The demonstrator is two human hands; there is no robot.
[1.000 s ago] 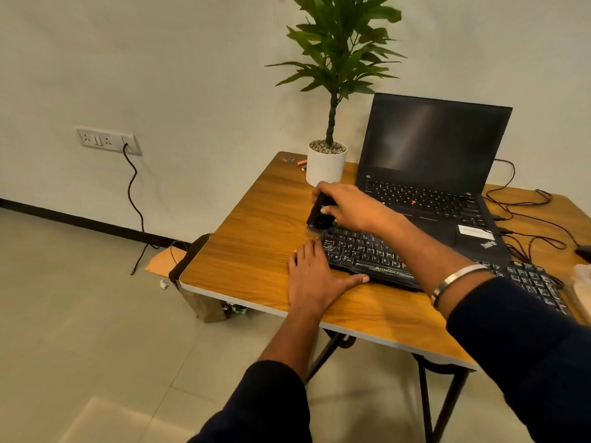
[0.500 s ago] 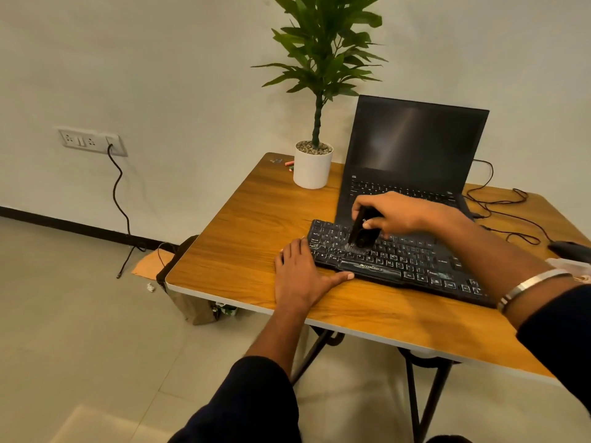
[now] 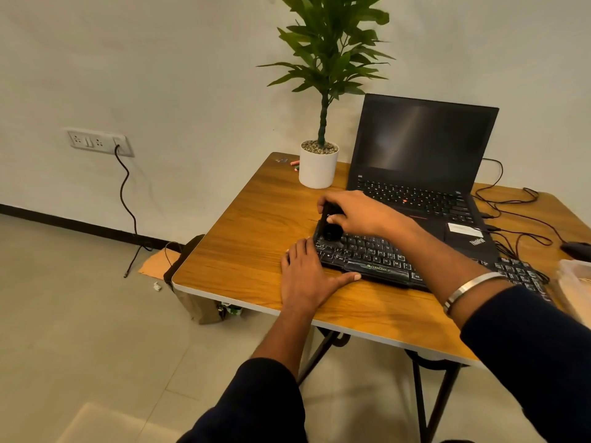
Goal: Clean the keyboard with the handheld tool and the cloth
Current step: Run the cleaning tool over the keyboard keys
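Right hand (image 3: 361, 212) grips a small black handheld tool (image 3: 329, 226), fingers curled over its top, thumb against its side; tool's lower end sits on the far-left corner of the black keyboard (image 3: 377, 259). Left hand (image 3: 307, 276) lies flat on the wooden table (image 3: 256, 225), fingers straight, thumb stretched along the keyboard's near edge, holding nothing. Keyboard lies just in front of an open laptop (image 3: 422, 161). White plant pot (image 3: 318, 166) stands beside the laptop's left.
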